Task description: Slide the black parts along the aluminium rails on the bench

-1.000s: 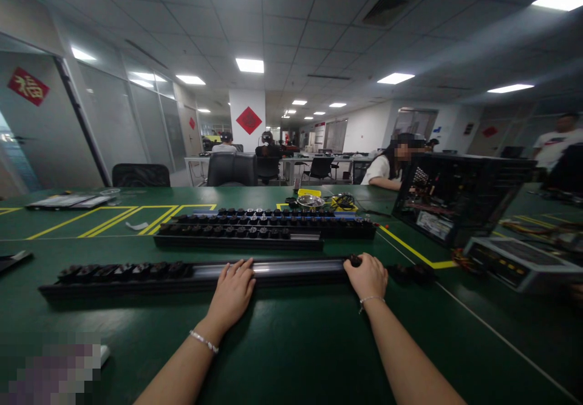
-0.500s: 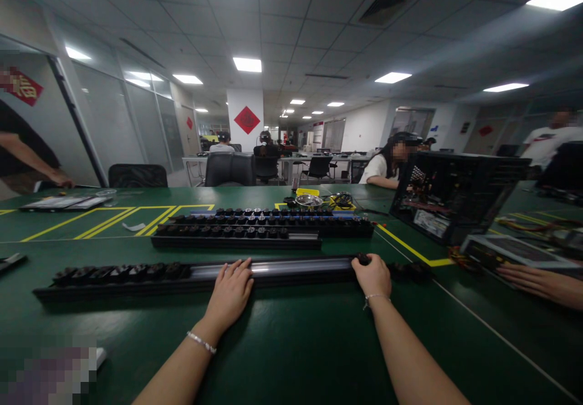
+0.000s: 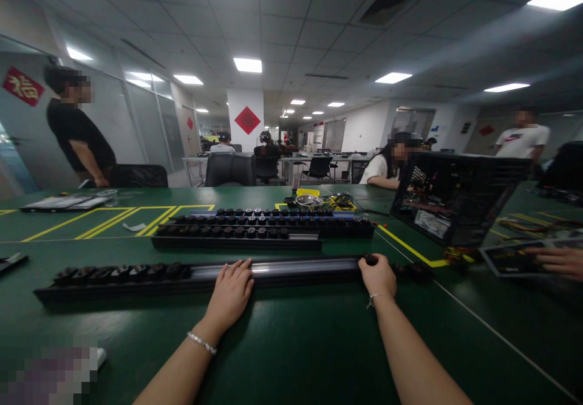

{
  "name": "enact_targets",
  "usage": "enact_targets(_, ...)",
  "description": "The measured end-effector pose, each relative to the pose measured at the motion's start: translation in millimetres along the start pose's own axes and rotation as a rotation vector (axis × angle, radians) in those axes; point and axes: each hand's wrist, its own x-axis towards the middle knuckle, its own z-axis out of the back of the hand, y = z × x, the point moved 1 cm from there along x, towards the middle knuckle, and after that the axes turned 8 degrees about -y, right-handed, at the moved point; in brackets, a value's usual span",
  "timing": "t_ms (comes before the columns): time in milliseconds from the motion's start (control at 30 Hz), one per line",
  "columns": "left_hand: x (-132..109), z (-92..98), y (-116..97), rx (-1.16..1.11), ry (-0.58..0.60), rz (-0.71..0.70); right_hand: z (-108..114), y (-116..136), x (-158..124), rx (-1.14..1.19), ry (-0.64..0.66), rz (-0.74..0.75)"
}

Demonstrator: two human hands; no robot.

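Note:
A long black rail (image 3: 296, 268) with a shiny groove lies across the green table (image 3: 282, 344) in front of me. Several small black parts (image 3: 122, 271) sit in the groove at its left end, and a few more at its right end (image 3: 410, 269). My left hand (image 3: 231, 292) rests on the rail near its middle, fingers stretched out flat. My right hand (image 3: 378, 276) is closed on one small black part (image 3: 370, 260) in the groove, further right.
Two more loaded rails (image 3: 259, 228) lie further back. An open computer case (image 3: 455, 195) stands at the right. Another person's hand (image 3: 562, 261) holds a flat panel (image 3: 510, 258) at the right edge. A metal bowl (image 3: 310, 200) sits behind the rails. People stand and sit around.
My right hand has slid to the right along the rail with the black part. The other person's hand has lifted the flat panel at the right. A person has walked into view at the left.

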Motion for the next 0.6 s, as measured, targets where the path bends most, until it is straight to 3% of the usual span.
enact_targets(333, -0.3, -0.6, 0.0, -0.012, -0.021, -0.009, -2.2, -8.4, 8.9, 0.047, 0.023, -0.050)
enact_targets(533, 2.0, 5.7, 4.3, 0.102, -0.203, 0.144, -0.9, -10.1, 12.0, 0.044, 0.005, -0.069)
enact_targets(600, 1.4, 5.8, 5.1, 0.112, -0.170, 0.155, -1.1, -10.8, 13.0, 0.046, -0.011, -0.065)
